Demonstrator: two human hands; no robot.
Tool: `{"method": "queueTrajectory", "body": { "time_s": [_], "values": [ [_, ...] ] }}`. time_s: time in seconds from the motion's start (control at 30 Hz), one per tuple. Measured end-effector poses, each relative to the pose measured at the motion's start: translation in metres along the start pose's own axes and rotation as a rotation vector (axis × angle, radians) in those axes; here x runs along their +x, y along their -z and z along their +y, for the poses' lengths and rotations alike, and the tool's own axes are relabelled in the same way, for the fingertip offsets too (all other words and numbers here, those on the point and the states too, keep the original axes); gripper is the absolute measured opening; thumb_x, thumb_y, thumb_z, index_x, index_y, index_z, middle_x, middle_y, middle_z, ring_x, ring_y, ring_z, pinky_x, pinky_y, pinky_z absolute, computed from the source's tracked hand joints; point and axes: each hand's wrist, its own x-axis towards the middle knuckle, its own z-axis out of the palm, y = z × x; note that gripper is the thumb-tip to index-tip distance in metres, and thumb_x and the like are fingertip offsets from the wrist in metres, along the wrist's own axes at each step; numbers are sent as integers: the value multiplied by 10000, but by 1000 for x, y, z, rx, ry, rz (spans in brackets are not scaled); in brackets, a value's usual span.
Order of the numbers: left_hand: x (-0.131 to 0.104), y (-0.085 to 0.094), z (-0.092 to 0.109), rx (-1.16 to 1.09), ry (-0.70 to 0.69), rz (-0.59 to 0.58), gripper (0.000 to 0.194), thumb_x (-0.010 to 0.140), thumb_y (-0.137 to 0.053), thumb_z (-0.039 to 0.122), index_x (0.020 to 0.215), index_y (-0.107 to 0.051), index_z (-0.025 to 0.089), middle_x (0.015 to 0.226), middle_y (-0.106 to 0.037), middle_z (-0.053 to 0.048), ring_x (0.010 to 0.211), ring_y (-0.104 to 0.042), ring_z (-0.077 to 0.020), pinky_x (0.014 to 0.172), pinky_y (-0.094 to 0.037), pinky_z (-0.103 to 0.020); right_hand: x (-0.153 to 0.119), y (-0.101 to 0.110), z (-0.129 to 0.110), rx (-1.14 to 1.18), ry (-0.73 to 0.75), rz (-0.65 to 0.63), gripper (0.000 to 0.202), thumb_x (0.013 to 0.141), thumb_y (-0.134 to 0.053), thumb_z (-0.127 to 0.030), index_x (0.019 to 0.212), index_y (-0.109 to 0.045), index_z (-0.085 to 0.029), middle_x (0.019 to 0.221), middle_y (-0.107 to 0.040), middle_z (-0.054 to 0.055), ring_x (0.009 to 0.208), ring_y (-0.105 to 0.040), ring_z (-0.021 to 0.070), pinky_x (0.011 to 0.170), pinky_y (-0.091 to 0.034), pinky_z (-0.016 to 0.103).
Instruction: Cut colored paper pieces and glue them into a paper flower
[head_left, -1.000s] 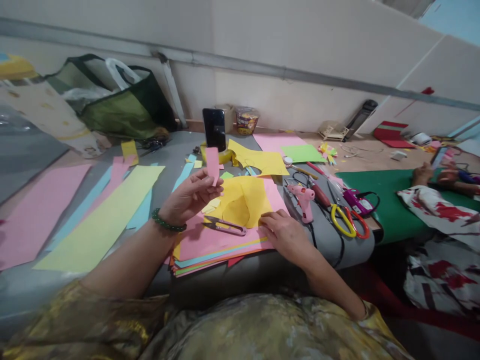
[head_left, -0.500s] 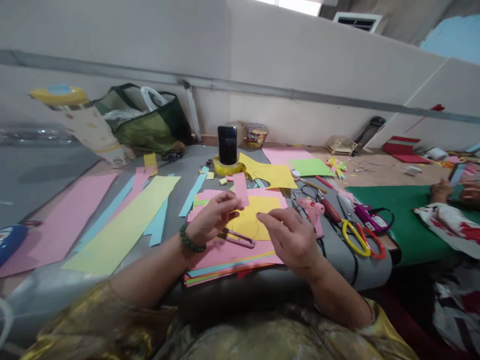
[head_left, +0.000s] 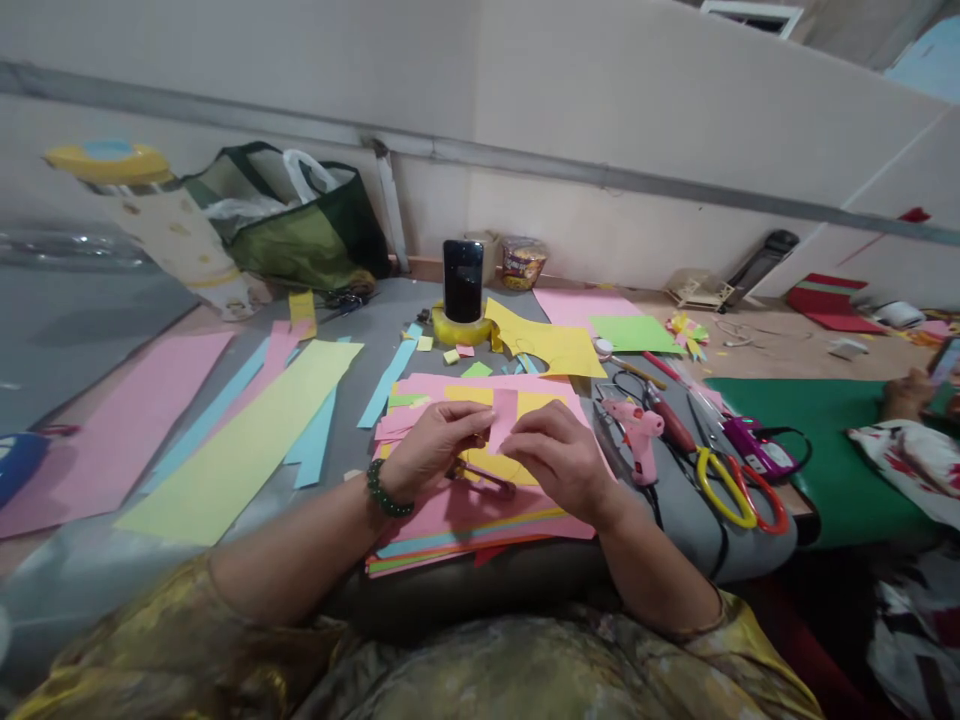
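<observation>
A small pink paper strip (head_left: 504, 418) stands upright between my hands, above a yellow sheet (head_left: 551, 402). My left hand (head_left: 435, 445), a green bead bracelet at its wrist, pinches the strip's left edge. On the other side, the bent fingers of my right hand (head_left: 559, 455) close on the strip's lower right edge. Thread snips (head_left: 487, 480) show just below my left fingers; whether that hand also holds them I cannot tell. Beneath both hands is a stack of coloured paper (head_left: 480, 525), mostly pink on top.
Long paper strips (head_left: 247, 440) cover the left side. A phone (head_left: 463, 282) stands in a yellow tape roll. To the right lie a pink glue gun (head_left: 637, 432) and scissors (head_left: 724, 490). Another person's hand (head_left: 907, 395) is at the far right by a green mat (head_left: 757, 405).
My right hand has come in to meet the pink strip, which my left hand has lowered and brought slightly right. The camera view has shifted slightly.
</observation>
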Motion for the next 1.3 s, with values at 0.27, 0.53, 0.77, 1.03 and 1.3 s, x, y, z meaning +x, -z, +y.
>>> {"method": "queueTrajectory", "body": {
  "time_s": [0.27, 0.53, 0.77, 1.03, 1.3],
  "values": [
    [-6, -3, -2, 107, 53, 14, 272, 600, -805, 445, 630, -757, 179, 714, -662, -43, 658, -603, -191, 505, -548, -282, 0, -12, 7, 522, -663, 185, 196, 804, -733, -355, 712, -649, -204, 884, -696, 63, 873, -675, 186, 652, -557, 275],
    [-8, 2, -12, 276, -61, -18, 249, 690, -751, 414, 701, -763, 166, 748, -697, -56, 690, -655, -205, 561, -613, -294, 5, -13, 6, 844, -909, 157, 267, 694, -800, -401, 673, -623, -201, 802, -758, 48, 837, -723, 203, 831, -583, 381],
    [-7, 4, -16, 388, -175, -30, 265, 755, -693, 406, 750, -773, 153, 759, -739, -66, 684, -680, -207, 607, -615, -294, 7, -13, 5, 876, -999, 183, 301, 603, -861, -381, 645, -630, -194, 693, -715, 12, 687, -675, 160, 718, -569, 319],
    [-9, 2, -18, 401, -217, -54, 245, 773, -683, 393, 742, -775, 168, 785, -765, -69, 705, -717, -227, 603, -615, -292, 7, -14, 5, 892, -1002, 213, 367, 569, -878, -385, 672, -576, -204, 638, -644, -35, 618, -630, 128, 653, -549, 287],
    [-9, 2, -16, 406, -233, -52, 245, 775, -674, 397, 738, -775, 176, 778, -754, -72, 703, -719, -226, 608, -608, -295, 6, -15, 6, 849, -965, 214, 344, 608, -844, -372, 696, -554, -209, 644, -630, -36, 630, -630, 129, 652, -548, 286]
  ]
}}
